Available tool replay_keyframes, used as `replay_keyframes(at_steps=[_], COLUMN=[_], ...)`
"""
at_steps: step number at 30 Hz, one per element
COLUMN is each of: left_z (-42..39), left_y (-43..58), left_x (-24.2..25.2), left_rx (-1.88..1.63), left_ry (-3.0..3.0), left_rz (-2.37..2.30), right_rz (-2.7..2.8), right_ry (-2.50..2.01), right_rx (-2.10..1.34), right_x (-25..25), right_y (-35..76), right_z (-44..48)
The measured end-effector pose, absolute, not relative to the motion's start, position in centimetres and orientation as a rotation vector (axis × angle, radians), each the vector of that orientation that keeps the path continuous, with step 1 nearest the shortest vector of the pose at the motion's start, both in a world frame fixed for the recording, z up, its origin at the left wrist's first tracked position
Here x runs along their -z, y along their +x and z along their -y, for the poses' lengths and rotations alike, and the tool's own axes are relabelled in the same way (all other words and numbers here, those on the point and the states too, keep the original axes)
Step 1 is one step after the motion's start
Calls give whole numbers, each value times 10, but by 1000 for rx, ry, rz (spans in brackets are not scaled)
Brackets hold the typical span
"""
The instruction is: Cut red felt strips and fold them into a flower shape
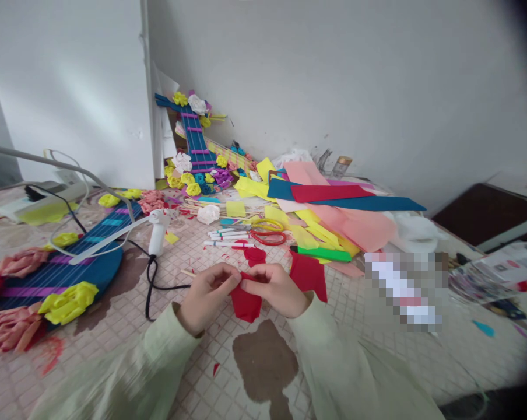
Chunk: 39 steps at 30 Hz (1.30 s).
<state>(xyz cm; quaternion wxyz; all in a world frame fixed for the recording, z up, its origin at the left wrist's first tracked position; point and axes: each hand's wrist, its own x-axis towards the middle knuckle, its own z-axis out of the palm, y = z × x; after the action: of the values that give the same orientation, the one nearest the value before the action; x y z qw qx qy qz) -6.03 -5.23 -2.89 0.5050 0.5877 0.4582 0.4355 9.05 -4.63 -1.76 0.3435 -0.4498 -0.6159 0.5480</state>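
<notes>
Both of my hands meet over the middle of the table and pinch one piece of red crepe paper (247,305). My left hand (213,294) grips its upper left edge between thumb and fingers. At its upper right, my right hand (277,287) is closed on it in the same way, and the thumbs nearly touch. The lower part of the paper hangs free below the fingers. A thin wooden stick (187,273) pokes out beside my left hand. Behind my right hand lies a larger red paper sheet (309,274), with a small red paper piece (255,256) nearby.
A white hot glue gun (156,236) with a black cord stands left of my hands. Blue paper guitars (110,248) with paper flowers lie left and lean behind. Red-handled scissors (267,236), markers (228,243), a green utility knife (325,254) and coloured paper strips (346,201) lie beyond.
</notes>
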Motion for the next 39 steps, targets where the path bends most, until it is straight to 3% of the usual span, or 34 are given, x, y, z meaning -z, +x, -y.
replay_keyframes(at_steps=[22, 39], left_z=[57, 57], left_y=[-62, -60], left_x=[27, 29], left_rx=[-900, -918], left_ry=[2076, 2049], left_rz=[-1369, -1227], right_rz=[1598, 1437], right_ry=[-1163, -1073], right_rx=[-1385, -1433], right_x=[20, 16], right_y=[92, 95], right_z=[45, 42])
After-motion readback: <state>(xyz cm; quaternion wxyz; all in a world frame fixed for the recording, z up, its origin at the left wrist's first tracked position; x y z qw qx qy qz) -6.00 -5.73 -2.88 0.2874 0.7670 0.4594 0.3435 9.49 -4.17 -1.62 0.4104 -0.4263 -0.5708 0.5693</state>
